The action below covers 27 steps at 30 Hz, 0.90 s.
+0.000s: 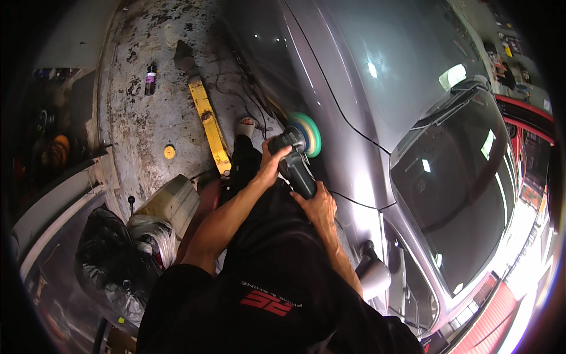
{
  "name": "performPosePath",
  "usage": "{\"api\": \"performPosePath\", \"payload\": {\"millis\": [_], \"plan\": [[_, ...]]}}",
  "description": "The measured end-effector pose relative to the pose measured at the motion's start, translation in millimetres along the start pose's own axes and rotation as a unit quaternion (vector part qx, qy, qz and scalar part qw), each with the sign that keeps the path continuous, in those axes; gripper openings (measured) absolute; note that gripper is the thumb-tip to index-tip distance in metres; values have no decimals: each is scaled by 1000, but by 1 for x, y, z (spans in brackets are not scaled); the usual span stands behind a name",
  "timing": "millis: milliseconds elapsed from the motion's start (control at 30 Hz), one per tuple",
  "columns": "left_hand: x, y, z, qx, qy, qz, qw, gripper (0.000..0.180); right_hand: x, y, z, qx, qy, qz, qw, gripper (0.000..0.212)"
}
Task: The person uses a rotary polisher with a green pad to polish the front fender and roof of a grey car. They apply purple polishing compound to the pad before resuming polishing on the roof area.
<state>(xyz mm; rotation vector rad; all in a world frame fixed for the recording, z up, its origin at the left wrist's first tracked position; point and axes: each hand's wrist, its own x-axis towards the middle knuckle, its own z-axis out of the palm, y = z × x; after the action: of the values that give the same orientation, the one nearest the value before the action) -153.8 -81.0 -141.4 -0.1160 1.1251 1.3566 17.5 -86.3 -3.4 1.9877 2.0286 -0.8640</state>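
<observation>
Polisher is just beside the car's front fender, green pad facing the panel; can't tell if touching. Left hand grips its head end, right hand has fingers closed round the rear. Yellow bar lies left of the car, bottle farther out.

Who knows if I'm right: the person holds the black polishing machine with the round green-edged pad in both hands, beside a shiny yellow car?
Not quite: it's a shiny grey car, not yellow, as the head view shows. The rest is right: left hand and right hand hold the black polishing machine with the round green-edged pad.
</observation>
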Motion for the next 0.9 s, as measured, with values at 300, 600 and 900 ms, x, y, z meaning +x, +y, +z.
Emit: {"api": "performPosePath", "payload": {"millis": [300, 600, 900], "plan": [[27, 32, 8, 23, -14, 73, 997, 85, 30, -32, -25, 30, -22, -21, 999, 85], [104, 145, 4, 62, 24, 117, 991, 84, 135, -124, -27, 47, -70, -18, 996, 88], [173, 257, 1, 142, 73, 165, 973, 84, 216, -233, -35, 98, -130, 24, 986, 91]]}}
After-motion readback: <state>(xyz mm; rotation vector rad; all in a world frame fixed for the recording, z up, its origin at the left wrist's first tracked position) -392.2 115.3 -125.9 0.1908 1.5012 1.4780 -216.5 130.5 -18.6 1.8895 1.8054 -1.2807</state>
